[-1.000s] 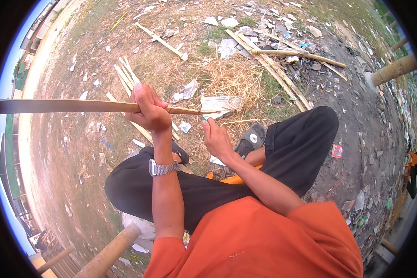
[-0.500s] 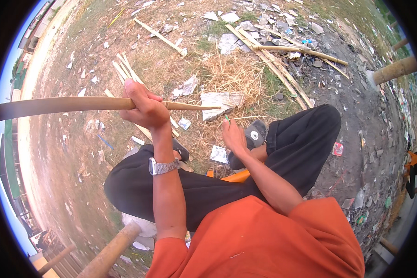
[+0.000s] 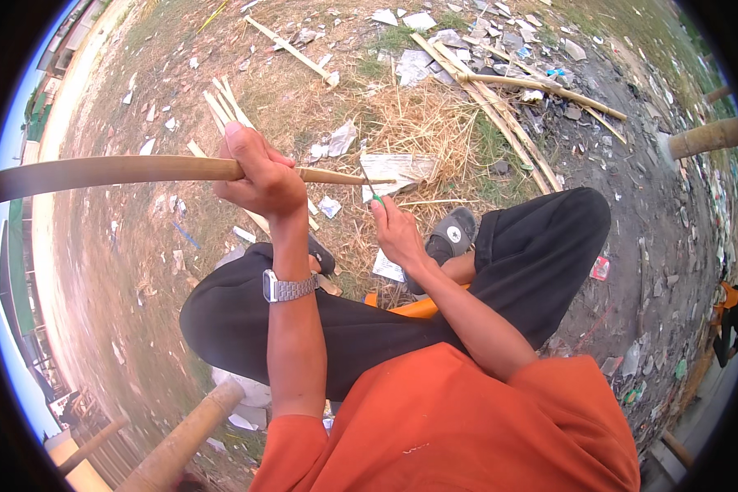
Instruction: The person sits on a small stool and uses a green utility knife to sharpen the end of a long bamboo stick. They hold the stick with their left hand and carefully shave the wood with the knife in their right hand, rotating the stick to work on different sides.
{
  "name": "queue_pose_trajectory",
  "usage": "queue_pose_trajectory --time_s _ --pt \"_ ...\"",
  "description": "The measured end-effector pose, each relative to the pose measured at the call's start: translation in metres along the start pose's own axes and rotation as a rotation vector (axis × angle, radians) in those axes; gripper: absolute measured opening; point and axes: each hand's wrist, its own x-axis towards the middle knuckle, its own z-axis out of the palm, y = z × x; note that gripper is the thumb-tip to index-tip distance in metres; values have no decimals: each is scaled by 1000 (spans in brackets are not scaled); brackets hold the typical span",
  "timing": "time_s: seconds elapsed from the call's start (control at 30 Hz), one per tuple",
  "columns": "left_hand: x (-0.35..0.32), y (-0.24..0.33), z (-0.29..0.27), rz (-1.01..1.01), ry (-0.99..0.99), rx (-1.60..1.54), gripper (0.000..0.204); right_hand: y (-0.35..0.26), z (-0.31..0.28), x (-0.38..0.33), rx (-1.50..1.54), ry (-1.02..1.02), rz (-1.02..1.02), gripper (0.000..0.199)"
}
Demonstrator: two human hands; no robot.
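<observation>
Bamboo strip (image 3: 164, 170) right across the middle here — the left hand (image 3: 262, 174) is clenched around it, the broad, flat length running off toward the left rim and the slim, tapered end poking out to the right of the fist. Just below that end sits the right hand (image 3: 398, 233), grasping a green-handled knife (image 3: 376, 198), its thin blade angled up across the strip's tip; whether the edge meets the bamboo, can't tell from here. Silvery metal-link watch (image 3: 291, 288) on the left wrist. Beyond the hands, dry straw (image 3: 422, 119) in a loose, tangled heap, with a pale, weathered sheet (image 3: 402, 166) at its near edge. Farther right, long, straight split-bamboo pieces (image 3: 525, 149) lie on the littered ground — and a dark grey slide sandal (image 3: 461, 223) shows beside the right hand.
</observation>
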Motion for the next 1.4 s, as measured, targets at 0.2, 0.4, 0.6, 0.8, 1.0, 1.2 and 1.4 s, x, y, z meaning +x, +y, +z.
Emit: queue_pose_trajectory --time_s 0.2,0.4,0.6,0.8,1.0,1.2,1.4 --pt "1 -5 0 17 -11 -38 44 2 -12 7 -28 -24 57 40" --pt "4 -11 -7 -6 -248 -339 43 -16 -29 2 -153 -97 73 39" --pt "6 -12 -8 3 -284 -361 41 -26 -22 -6 -134 -40 -10 37" --pt "9 -14 -7 -6 -163 -293 40 -19 -16 -2 -102 -29 10 37" --pt "7 -14 -4 10 -146 -233 42 46 7 13 -243 53 134 35" --pt "4 -9 -3 28 -108 -115 44 -20 -7 -1 -114 -33 35 37" --pt "9 -13 -6 28 -33 -52 45 34 9 18 -102 74 191 40"
